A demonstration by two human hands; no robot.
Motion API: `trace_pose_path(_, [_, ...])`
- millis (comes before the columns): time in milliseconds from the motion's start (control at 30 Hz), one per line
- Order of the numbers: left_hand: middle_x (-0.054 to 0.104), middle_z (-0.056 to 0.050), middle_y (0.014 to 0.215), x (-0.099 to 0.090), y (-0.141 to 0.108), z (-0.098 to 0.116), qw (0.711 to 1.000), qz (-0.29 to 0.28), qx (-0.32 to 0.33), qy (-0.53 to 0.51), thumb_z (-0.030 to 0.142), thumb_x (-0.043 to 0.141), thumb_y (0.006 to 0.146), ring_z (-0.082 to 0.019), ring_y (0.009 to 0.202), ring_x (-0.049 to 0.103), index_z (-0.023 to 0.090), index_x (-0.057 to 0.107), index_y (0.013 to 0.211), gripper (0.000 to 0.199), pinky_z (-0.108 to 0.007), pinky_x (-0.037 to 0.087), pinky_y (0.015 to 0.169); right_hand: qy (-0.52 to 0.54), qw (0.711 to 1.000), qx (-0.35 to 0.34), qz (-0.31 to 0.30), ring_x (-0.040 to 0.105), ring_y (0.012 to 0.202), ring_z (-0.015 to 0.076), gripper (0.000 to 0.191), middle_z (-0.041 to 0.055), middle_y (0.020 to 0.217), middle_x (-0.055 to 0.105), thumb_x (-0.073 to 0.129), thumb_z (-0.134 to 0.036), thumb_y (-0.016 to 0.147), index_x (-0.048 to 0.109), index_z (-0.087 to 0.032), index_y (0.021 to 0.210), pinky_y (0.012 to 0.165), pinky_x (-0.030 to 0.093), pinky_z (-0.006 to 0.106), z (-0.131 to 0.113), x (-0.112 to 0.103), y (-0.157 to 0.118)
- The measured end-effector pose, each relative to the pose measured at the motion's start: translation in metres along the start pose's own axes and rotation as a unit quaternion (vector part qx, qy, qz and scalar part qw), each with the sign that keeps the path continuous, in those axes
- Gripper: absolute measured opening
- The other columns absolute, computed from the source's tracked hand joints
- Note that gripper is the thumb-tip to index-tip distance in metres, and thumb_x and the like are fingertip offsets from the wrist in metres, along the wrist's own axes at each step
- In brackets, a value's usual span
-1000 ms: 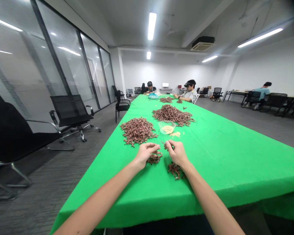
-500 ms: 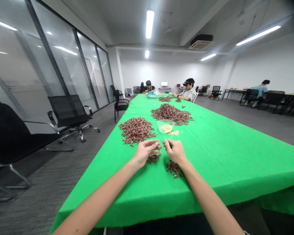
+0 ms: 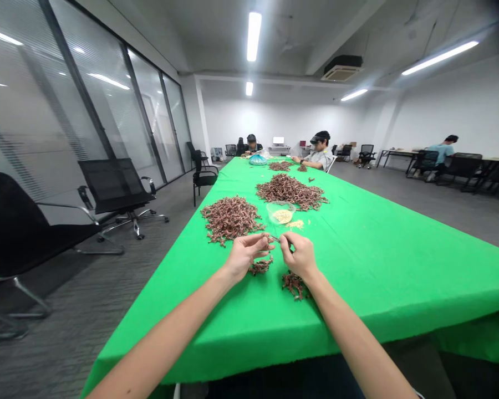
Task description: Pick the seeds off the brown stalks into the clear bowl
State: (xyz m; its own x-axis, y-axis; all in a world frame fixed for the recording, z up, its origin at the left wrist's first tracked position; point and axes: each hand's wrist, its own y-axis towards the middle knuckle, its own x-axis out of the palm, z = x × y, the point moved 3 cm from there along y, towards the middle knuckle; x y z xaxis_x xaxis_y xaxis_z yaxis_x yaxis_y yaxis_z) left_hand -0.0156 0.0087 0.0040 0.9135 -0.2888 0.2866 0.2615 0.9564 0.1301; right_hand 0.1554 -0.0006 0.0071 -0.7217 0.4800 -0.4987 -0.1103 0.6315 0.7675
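1. A big heap of dried brown twigs [image 3: 232, 219] is sitting toward the left edge of the green tablecloth [image 3: 378, 277].
2. The left hand [image 3: 246, 256] is hovering over a small twig pile [image 3: 260, 267], its fingertips pinched together on a thin twig [image 3: 275, 239].
3. The right hand [image 3: 300, 256] is clamping that twig from the other side, just below a clear bowl of pale grains [image 3: 280, 213] and above another small twig pile [image 3: 294, 285].

The left forearm [image 3: 162, 332] and right forearm [image 3: 353, 338] are bare and slender, tapering into a bare left hand [image 3: 245, 257] and right hand [image 3: 299, 256]; dark clothing [image 3: 283, 382] shows between them along the bottom edge.
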Motion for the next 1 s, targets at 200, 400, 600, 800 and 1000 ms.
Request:
trace_pose_path(200, [0.075,-0.014,0.104,0.003,-0.0015,0.0012,1.0,-0.009,0.006,0.026,0.044,0.083,0.068,-0.021,0.083,0.073,0.013,0.076,0.097,0.043,-0.023,0.054,0.065,-0.023,1.0,-0.011,0.003,0.06,0.073,0.0165,0.032,0.0061,0.08,0.069,0.041,-0.035,0.098,0.064,-0.02,0.083,0.07,0.04,0.027,0.0031,0.0006,-0.0014])
trace_pose_path(400, [0.076,-0.012,0.092,0.0057,-0.002,0.0011,1.0,-0.017,-0.012,0.006,0.043,0.086,0.064,-0.018,0.075,0.072,0.012,0.077,0.088,0.041,-0.02,0.051,0.056,-0.062,0.997,-0.039,-0.013,0.06,0.076,0.0166,0.032,0.0064,0.079,0.068,0.042,-0.036,0.098,0.065,-0.019,0.084,0.071,0.039,0.026,0.0042,0.0002,-0.0027])
trace_pose_path(600, [0.076,-0.012,0.089,-0.0003,0.0005,0.0003,0.998,-0.027,-0.061,-0.002,0.038,0.084,0.068,-0.015,0.072,0.071,0.011,0.077,0.087,0.033,-0.017,0.051,0.053,-0.117,0.99,-0.074,-0.009,0.057,0.07,0.0148,0.034,0.005,0.071,0.065,0.042,-0.035,0.099,0.063,-0.019,0.078,0.065,0.036,0.026,0.0011,0.0,-0.004])
trace_pose_path(800, [0.075,-0.01,0.079,-0.0002,-0.001,0.001,0.994,-0.038,-0.091,-0.038,0.023,0.083,0.068,-0.013,0.066,0.071,0.008,0.076,0.083,0.022,-0.013,0.049,0.05,-0.133,0.981,-0.142,0.003,0.055,0.068,0.0148,0.027,0.004,0.071,0.064,0.046,-0.032,0.098,0.062,-0.019,0.08,0.064,0.034,0.028,-0.0002,-0.0021,-0.0051])
trace_pose_path(1000, [0.073,-0.008,0.074,0.001,-0.0023,0.0029,0.993,-0.053,-0.091,-0.053,0.027,0.083,0.07,-0.011,0.061,0.069,0.006,0.075,0.082,0.026,-0.014,0.051,0.054,-0.148,0.975,-0.165,0.014,0.055,0.067,0.0148,0.026,0.0037,0.071,0.063,0.046,-0.03,0.098,0.06,-0.019,0.08,0.063,0.033,0.029,-0.0031,-0.0067,-0.0046])
